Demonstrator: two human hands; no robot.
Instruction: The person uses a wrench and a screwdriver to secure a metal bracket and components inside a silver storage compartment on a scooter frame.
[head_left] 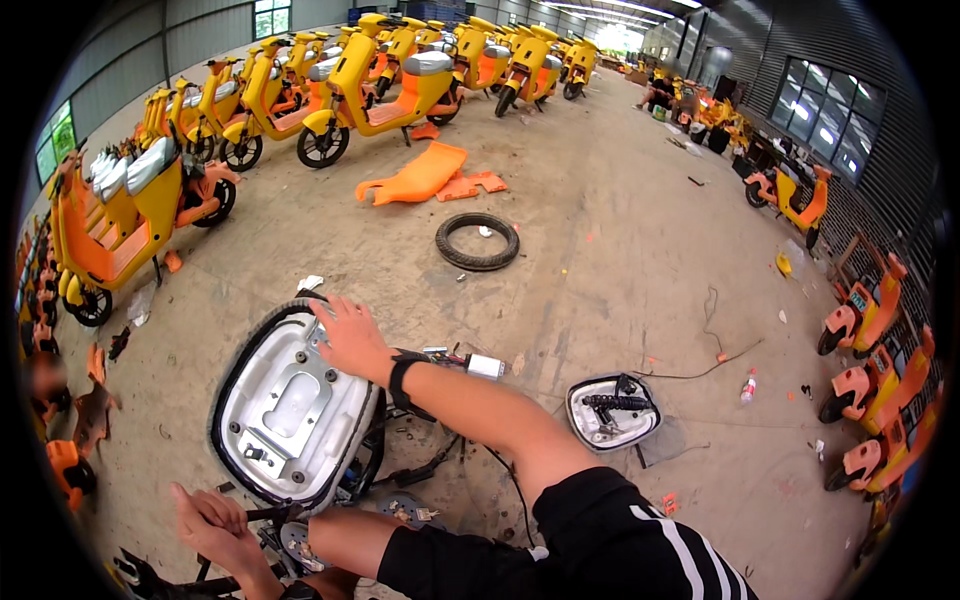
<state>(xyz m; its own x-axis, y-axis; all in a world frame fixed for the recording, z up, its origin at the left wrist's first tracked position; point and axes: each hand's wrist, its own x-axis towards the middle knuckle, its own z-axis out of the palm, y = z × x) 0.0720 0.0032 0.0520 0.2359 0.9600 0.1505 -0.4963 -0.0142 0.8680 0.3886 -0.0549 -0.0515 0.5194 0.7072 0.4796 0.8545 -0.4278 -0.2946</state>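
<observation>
In front of me at the left, a scooter seat (pixel 345 420) shows its white underside, with a metal bracket (pixel 290 405), round rubber feet and a dark padded rim. My right hand (pixel 352 338) lies on the seat's far right edge, fingers stretched out over the rim. Below the seat's near edge, my left hand (pixel 215 525) is closed, its fingers curled. A black bar (pixel 268 514) ends beside those fingers; what they hold, if anything, is hidden. Under the seat, dark frame parts and cables (pixel 425 470) show partly.
Ahead lie a black tyre (pixel 478 242) and an orange body panel (pixel 415 178). To the right, a second white seat shell (pixel 612 412) holds a black shock absorber. A silver box (pixel 486 367) with wires lies nearer. Yellow-orange scooters (pixel 375 95) stand in rows; a person (pixel 660 92) sits far off.
</observation>
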